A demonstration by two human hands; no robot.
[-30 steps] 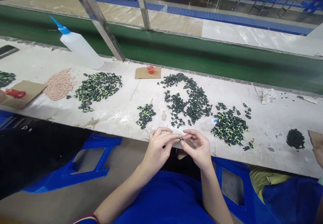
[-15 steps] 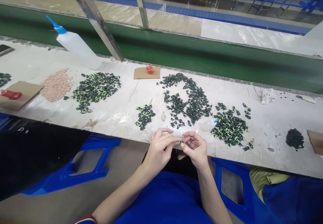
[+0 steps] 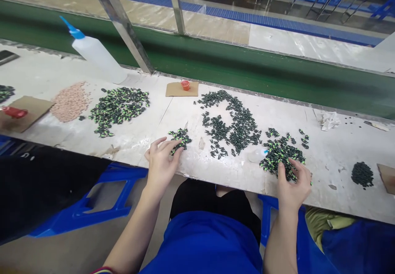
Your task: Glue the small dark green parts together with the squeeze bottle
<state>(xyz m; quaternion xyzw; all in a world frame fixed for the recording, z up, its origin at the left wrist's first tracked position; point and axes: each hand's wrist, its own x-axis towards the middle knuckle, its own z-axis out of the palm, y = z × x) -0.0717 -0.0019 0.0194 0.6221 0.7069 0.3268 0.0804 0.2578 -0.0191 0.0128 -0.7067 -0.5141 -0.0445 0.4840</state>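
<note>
My left hand is at the small pile of black-and-green pieces, fingers apart at its left side; no piece can be made out between them. Over the front of the larger black-and-green pile is my right hand, thumb and fingers spread. Between the hands lies a loose spread of small dark pieces. A small clear bottle with a blue tip lies against the larger pile.
On the left are a large white bottle, pinkish pieces and another black-and-green pile. A red cup sits on cardboard at the back. Crumpled tissue and a dark pile lie right.
My hands were together at the table edge around a small green-and-black piece. They have parted, the left moving left to the small pile, the right moving right to the larger one.
</note>
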